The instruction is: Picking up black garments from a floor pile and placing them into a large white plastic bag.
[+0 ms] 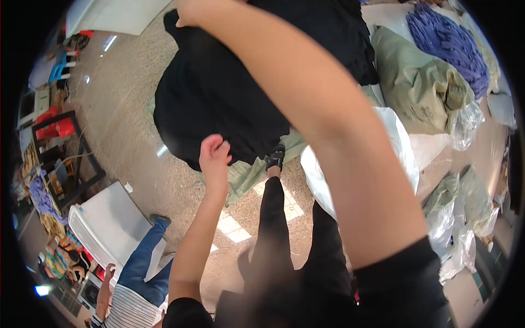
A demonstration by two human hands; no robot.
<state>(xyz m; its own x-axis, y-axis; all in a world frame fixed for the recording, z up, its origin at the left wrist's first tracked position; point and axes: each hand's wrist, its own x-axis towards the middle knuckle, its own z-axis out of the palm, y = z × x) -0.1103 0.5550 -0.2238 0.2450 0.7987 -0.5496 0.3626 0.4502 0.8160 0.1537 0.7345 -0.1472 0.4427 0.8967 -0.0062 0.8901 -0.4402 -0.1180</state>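
- Bare right arm closest to the lens, flung diagonally over a broad heap of black cloth, black sleeve at the near end.
- At the arm's far end, partly cut off by the frame, right hand, closed, by the look of it, on a peaked tip of the cloth.
- Much nearer the body, left hand, fingers loosely curled with nothing in their grasp, level with the heap's near edge; contact with the fabric impossible to tell.
- Key line: black cloth directly ahead of the left hand, long axis slanting from just beyond those fingertips away to the right, passing behind the right arm; right hand at the far left tip, left hand closer to the near edge.
- Beneath the heap, just right of the left hand, pale green sheet and a dark shoe.
- Farther right of the left hand, partly behind the right arm, white bag; beyond, well right of both hands, bulging olive sack and purple fabric pile.
- Left of the right hand, pale flat surface.
- Behind and left of the left hand, co-worker in blue jeans beside a white box-shaped unit.
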